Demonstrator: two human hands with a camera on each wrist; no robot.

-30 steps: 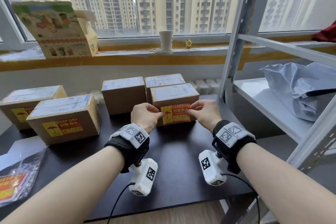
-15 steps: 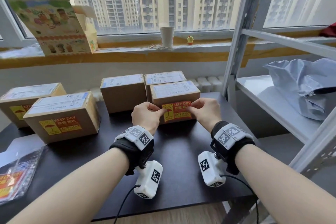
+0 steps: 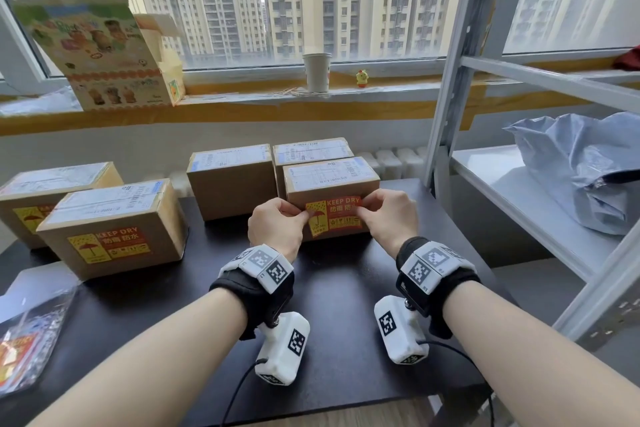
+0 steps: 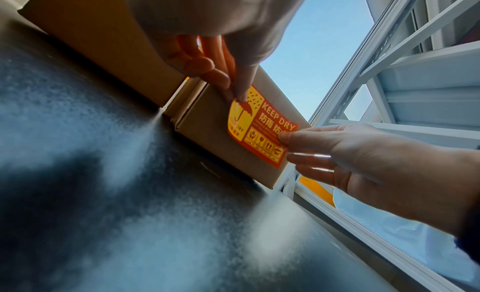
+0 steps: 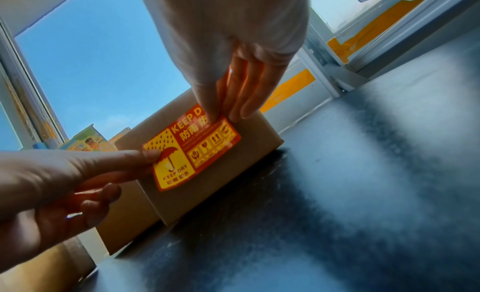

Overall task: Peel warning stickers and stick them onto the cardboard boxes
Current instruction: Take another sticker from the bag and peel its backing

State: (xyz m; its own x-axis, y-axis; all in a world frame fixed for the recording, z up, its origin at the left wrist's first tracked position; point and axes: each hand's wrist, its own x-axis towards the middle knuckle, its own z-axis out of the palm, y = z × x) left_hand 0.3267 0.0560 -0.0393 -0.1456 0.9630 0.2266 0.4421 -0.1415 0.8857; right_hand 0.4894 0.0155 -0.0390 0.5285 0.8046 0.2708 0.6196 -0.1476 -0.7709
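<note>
Sticker (image 3: 332, 217) against front of cardboard box (image 3: 330, 184), left hand (image 3: 277, 229) and right hand (image 3: 389, 217) pinching its opposite ends.

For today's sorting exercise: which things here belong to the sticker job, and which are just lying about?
Job: KEEP DRY sticker, pinched by left hand and right hand; cardboard box behind it; stickered boxes; sticker bag.

Lying about: paper cup, yellow figurine, printed carton, grey bag.
</note>
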